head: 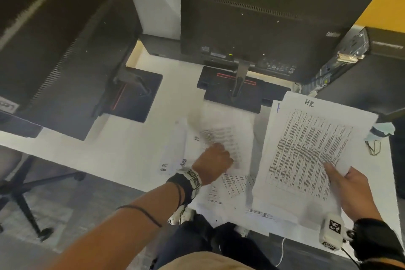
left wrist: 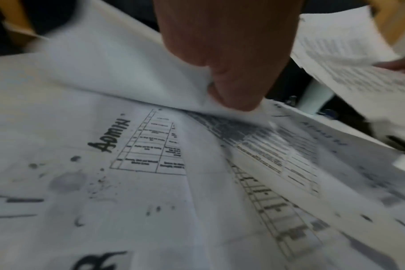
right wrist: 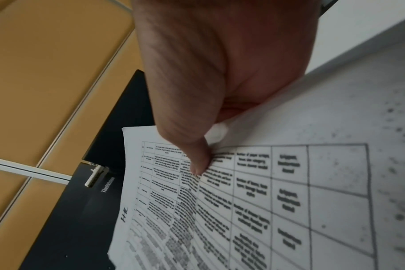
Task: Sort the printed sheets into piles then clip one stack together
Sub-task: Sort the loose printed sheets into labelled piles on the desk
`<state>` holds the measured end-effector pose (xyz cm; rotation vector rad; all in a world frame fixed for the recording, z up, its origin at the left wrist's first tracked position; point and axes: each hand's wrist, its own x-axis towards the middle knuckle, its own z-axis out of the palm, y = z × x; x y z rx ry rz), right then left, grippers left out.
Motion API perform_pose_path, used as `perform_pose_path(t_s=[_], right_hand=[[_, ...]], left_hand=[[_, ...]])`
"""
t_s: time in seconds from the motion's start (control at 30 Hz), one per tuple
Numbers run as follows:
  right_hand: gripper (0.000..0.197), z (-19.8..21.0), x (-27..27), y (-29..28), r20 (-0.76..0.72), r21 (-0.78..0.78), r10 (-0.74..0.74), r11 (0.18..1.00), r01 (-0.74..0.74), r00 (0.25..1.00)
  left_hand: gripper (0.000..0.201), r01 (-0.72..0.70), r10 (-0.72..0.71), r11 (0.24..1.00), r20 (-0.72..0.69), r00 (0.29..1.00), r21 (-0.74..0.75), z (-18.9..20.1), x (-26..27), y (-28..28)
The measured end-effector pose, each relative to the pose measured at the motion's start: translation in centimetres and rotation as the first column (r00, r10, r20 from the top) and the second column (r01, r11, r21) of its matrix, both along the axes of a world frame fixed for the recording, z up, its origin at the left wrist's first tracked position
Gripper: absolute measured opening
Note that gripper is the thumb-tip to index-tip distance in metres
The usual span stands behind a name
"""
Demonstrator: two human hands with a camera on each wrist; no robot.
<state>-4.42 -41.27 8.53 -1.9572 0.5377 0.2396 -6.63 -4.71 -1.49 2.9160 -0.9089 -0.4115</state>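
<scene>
On the white counter (head: 135, 149), near its front edge, lie white printed sheets with tables of black text, overlapping one another. The left hand (head: 213, 161) is down among them, its fingers curled and pinching one blurred white sheet (head: 225, 129) that lifts away from the pile; the left wrist view shows the thumb (left wrist: 234, 91) pressed into the crumpled edge of that sheet. Just beneath it lies a sheet handwritten "ADMIN" (left wrist: 136, 146) above a ruled table, and to its left in the head view a sheet marked "H.R" (head: 166, 165). At the right, the right hand (head: 352, 190) holds a stack of printed sheets (head: 306, 153) raised off the counter, thumb (right wrist: 197, 159) clamped on the top page, the other fingers hidden below. That top page bears a handwritten "HR" at its far edge. Beyond the papers stand two black monitors seen from behind, one at far centre (head: 263, 24) and one at far left (head: 54, 39). A pale blue face mask (head: 380, 132) lies at the right edge of the counter.
</scene>
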Motion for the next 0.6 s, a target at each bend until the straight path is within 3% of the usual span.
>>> perform_pose_path(t_s=[0.07, 0.13, 0.27, 0.33, 0.4, 0.43, 0.5, 0.53, 0.6], right_hand=[[0.017, 0.3, 0.3, 0.5, -0.003, 0.004, 0.002, 1.0, -0.002, 1.0], [0.016, -0.4, 0.7, 0.9, -0.02, -0.021, 0.022, 1.0, -0.022, 1.0], [0.025, -4.4, 0.7, 1.1, -0.162, -0.109, 0.11, 0.986, -0.129, 0.981], [0.028, -6.2, 0.2, 1.5, -0.202, -0.091, 0.168, 0.978, -0.189, 0.965], [0.023, -7.0, -0.4, 2.5, -0.229, -0.091, 0.188, 0.973, -0.214, 0.955], [0.02, -7.2, -0.7, 3.0, -0.23, -0.092, 0.188, 0.973, -0.213, 0.955], [0.024, -7.7, -1.4, 4.0, -0.241, -0.087, 0.177, 0.975, -0.203, 0.954], [0.03, -8.1, -1.6, 4.2, -0.239, -0.087, 0.187, 0.973, -0.213, 0.953], [0.04, -8.9, -2.1, 4.6, -0.232, -0.093, 0.216, 0.966, -0.243, 0.948]], left_hand=[[0.016, 0.148, -0.144, 0.988, 0.105, 0.984, -0.031, -0.7, -0.9, 0.4], [0.008, 0.123, -0.112, 0.99, 0.147, 0.983, -0.067, -1.0, -2.0, 1.0], [0.01, -0.109, 0.116, 0.989, 0.068, 0.991, -0.098, -1.3, -3.7, 2.4], [0.027, -0.278, 0.286, 0.942, 0.017, 0.958, -0.188, -1.4, -4.3, 2.6], [0.056, -0.498, 0.493, 0.788, -0.114, 0.862, -0.36, -1.3, -4.7, 2.3], [0.066, -0.619, 0.594, 0.654, -0.212, 0.776, -0.435, -1.2, -4.8, 2.0], [0.063, -0.765, 0.704, 0.361, -0.382, 0.598, -0.532, -1.1, -4.9, 1.2], [0.054, -0.792, 0.728, 0.254, -0.429, 0.534, -0.555, -1.0, -4.9, 0.6], [0.048, -0.854, 0.737, 0.131, -0.527, 0.423, -0.503, -0.7, -4.7, -0.8]])
